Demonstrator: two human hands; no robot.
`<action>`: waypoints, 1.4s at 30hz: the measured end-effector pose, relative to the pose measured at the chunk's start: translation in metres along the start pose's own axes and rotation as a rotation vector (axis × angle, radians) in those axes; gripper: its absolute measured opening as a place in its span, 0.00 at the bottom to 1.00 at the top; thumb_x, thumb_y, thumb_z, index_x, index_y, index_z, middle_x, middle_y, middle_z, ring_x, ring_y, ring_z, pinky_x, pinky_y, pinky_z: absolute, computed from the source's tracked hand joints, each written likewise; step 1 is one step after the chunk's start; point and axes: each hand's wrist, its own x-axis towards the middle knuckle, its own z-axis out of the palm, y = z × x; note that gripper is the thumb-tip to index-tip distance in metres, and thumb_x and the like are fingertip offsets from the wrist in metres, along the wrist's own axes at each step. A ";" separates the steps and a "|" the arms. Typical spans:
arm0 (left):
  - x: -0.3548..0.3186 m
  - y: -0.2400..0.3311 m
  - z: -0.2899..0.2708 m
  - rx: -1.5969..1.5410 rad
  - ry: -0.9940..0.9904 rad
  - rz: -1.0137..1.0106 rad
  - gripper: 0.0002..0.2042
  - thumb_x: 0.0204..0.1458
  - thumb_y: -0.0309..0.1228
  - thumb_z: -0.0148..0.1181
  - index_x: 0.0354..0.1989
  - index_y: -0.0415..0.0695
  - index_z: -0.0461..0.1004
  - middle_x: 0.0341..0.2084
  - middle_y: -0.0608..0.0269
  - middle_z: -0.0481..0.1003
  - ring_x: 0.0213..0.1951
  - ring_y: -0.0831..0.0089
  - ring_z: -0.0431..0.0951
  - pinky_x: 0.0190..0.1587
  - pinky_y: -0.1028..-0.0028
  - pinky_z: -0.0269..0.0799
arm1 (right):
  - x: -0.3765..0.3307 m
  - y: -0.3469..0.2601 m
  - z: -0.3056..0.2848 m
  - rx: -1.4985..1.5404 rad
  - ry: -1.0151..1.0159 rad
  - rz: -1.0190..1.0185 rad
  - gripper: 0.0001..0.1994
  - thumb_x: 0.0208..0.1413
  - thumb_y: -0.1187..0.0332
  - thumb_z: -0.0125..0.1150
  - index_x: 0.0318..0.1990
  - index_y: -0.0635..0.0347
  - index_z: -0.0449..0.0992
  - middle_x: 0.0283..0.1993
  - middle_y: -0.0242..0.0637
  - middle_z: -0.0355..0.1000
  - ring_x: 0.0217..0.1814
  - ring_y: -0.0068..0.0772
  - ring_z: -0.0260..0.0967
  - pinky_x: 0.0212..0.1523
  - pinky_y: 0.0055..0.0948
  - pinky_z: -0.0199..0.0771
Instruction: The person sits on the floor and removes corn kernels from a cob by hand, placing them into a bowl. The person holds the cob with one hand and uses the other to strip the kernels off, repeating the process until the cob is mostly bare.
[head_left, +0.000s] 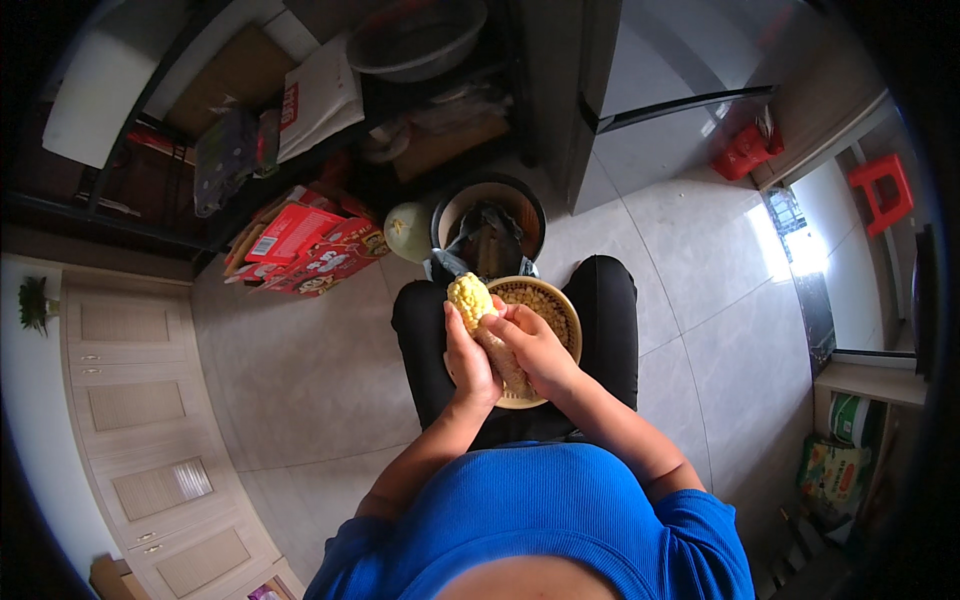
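Note:
An ear of corn (470,298) is held between both my hands above my lap. Yellow kernels cover its far end, while the nearer part looks like bare cob. My left hand (468,358) is wrapped along its left side. From the right, my right hand (532,345) grips it, the thumb pressed on the cob near the edge of the kernels. Under my hands, a round light-coloured basket (574,322) rests between my thighs, with loose kernels (530,296) in it. My hands hide part of the basket.
Beyond my knees stands a round bin (542,215) with a dark bag. A pale green melon (405,232) and red cardboard boxes (330,255) are left of it. Dark shelving (240,225) runs behind them. A grey fridge (680,60) and a red stool (882,192) are at right.

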 end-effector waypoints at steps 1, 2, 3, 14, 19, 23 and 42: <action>0.000 0.001 0.001 -0.008 -0.019 0.001 0.25 0.57 0.52 0.29 0.37 0.42 0.64 0.31 0.63 0.67 0.36 0.73 0.68 0.44 0.75 0.63 | 0.001 0.002 0.000 -0.040 0.013 -0.011 0.19 0.51 0.64 0.57 0.45 0.68 0.61 0.43 0.40 0.65 0.45 0.25 0.63 0.46 0.22 0.64; 0.000 0.001 0.002 -0.017 -0.038 0.001 0.25 0.58 0.52 0.29 0.37 0.42 0.65 0.31 0.64 0.68 0.36 0.73 0.68 0.44 0.76 0.63 | 0.001 0.004 0.000 -0.079 0.026 -0.022 0.20 0.51 0.65 0.58 0.46 0.68 0.60 0.44 0.41 0.64 0.46 0.26 0.63 0.47 0.22 0.64; 0.001 0.002 0.002 -0.025 -0.058 0.001 0.25 0.58 0.51 0.28 0.36 0.42 0.65 0.31 0.64 0.68 0.35 0.74 0.68 0.44 0.77 0.64 | 0.001 0.006 0.001 -0.119 0.041 -0.033 0.21 0.50 0.66 0.58 0.47 0.68 0.58 0.45 0.42 0.63 0.47 0.27 0.62 0.48 0.23 0.63; 0.005 0.012 0.007 -0.018 -0.036 0.036 0.25 0.57 0.52 0.29 0.40 0.43 0.65 0.34 0.64 0.68 0.39 0.73 0.68 0.45 0.75 0.63 | -0.004 -0.014 0.004 0.010 -0.113 -0.061 0.15 0.55 0.67 0.50 0.48 0.66 0.62 0.46 0.38 0.64 0.49 0.26 0.62 0.51 0.23 0.61; 0.004 0.012 0.009 0.005 0.011 0.060 0.25 0.57 0.51 0.29 0.42 0.42 0.65 0.33 0.64 0.69 0.38 0.74 0.69 0.45 0.75 0.63 | -0.003 -0.021 0.007 0.101 -0.127 0.042 0.16 0.56 0.63 0.51 0.46 0.65 0.63 0.41 0.36 0.67 0.44 0.22 0.63 0.46 0.21 0.63; -0.001 0.016 0.018 0.014 0.091 0.042 0.26 0.57 0.52 0.29 0.43 0.42 0.65 0.33 0.64 0.70 0.37 0.73 0.69 0.45 0.76 0.64 | -0.002 -0.019 0.006 0.159 -0.177 0.052 0.15 0.54 0.66 0.54 0.46 0.65 0.62 0.43 0.36 0.65 0.45 0.22 0.63 0.47 0.22 0.62; -0.005 0.023 0.016 0.122 0.010 0.057 0.25 0.58 0.49 0.35 0.52 0.40 0.61 0.44 0.61 0.66 0.45 0.75 0.67 0.49 0.75 0.62 | -0.009 -0.030 0.011 -0.318 -0.090 -0.139 0.20 0.51 0.66 0.57 0.48 0.71 0.63 0.42 0.39 0.68 0.44 0.24 0.65 0.46 0.22 0.65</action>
